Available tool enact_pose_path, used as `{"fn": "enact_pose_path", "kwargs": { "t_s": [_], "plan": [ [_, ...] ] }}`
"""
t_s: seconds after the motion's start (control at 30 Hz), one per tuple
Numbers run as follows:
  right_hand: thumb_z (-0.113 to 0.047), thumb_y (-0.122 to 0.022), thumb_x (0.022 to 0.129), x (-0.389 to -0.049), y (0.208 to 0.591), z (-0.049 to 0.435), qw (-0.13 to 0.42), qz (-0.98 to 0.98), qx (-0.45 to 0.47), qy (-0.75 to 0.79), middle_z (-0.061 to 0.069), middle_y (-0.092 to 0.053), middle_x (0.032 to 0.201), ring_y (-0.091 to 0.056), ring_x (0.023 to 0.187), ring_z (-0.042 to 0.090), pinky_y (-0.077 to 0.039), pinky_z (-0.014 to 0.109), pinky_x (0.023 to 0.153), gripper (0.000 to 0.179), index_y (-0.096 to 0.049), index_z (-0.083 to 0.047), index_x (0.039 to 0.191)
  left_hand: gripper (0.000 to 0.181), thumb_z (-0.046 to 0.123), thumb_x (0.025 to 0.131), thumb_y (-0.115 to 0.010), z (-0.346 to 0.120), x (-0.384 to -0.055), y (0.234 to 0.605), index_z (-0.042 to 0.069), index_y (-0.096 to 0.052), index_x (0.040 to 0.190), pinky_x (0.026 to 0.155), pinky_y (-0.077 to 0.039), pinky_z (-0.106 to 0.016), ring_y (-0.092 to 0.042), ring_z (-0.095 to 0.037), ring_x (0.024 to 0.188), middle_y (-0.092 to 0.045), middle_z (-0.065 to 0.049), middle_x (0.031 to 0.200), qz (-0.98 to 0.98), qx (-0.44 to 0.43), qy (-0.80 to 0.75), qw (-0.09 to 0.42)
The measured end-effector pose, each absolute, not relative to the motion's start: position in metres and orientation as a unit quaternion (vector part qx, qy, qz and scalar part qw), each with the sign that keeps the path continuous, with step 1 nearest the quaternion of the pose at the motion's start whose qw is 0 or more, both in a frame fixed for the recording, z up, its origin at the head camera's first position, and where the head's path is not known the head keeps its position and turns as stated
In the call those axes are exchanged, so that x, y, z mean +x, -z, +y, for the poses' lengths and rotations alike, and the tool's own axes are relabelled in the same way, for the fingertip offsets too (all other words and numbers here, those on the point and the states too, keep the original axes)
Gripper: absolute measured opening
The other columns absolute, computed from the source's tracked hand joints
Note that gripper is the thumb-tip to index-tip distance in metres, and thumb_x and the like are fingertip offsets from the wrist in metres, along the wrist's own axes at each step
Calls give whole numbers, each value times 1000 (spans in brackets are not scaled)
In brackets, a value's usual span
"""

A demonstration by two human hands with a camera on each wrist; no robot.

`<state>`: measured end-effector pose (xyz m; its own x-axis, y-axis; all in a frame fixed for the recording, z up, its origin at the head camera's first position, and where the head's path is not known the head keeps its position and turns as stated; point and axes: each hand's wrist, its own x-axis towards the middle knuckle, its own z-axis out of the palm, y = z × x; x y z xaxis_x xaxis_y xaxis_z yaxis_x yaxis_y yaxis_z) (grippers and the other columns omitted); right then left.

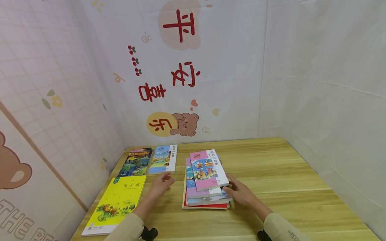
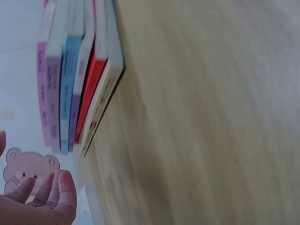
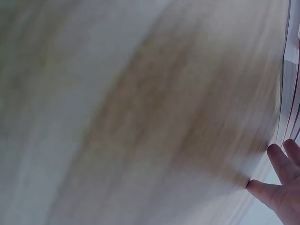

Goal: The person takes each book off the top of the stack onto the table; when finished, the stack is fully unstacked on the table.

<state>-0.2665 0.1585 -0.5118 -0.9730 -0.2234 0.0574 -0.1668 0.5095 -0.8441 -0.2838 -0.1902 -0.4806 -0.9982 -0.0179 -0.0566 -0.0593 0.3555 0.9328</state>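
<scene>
An uneven stack of books stands mid-table, topped by a pink-and-white picture book. Below it lie purple, blue and red-covered books, their spines facing my left hand. My right hand is at the stack's right side, fingertips right at the edge of the upper books; in the right wrist view its fingers extend beside the page edges. My left hand, fingers loosely bent and holding nothing, hovers left of the stack, just in front of a blue-and-white book.
At the left, a yellow book lies flat near the table's edge, with a dark green illustrated book behind it, beside the blue-and-white one. The wooden table meets printed cloth walls at the back and sides.
</scene>
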Motion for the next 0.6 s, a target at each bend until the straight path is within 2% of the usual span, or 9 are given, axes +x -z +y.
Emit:
{"fn": "enact_pose_path", "kwargs": {
  "t_s": [0.2, 0.4, 0.6],
  "plan": [
    [-34, -61, 99, -265, 512, 157, 23, 870, -116, 478, 26, -45, 147, -43, 133, 46, -35, 58, 108, 65, -37, -10, 154, 62, 23, 97, -67, -165, -287, 493, -13, -42, 141, 85, -56, -44, -60, -36, 110, -58, -26, 125, 827, -2, -561, 38],
    [-35, -58, 101, -264, 513, 151, 26, 863, -156, 480, 24, -42, 150, -37, 138, 44, -33, 57, 109, 61, -39, -6, 152, 66, 27, 97, -67, -153, -288, 496, -14, -41, 141, 85, -55, -47, -61, -37, 106, -56, -29, 127, 815, 4, -578, 44],
    [-33, -55, 103, -263, 513, 149, 31, 859, -190, 474, 22, -44, 148, -36, 138, 46, -32, 63, 107, 57, -42, -5, 151, 69, 33, 93, -70, -145, -287, 500, -11, -45, 140, 82, -54, -43, -60, -29, 99, -58, -22, 121, 817, -4, -575, 52]
  ]
}}
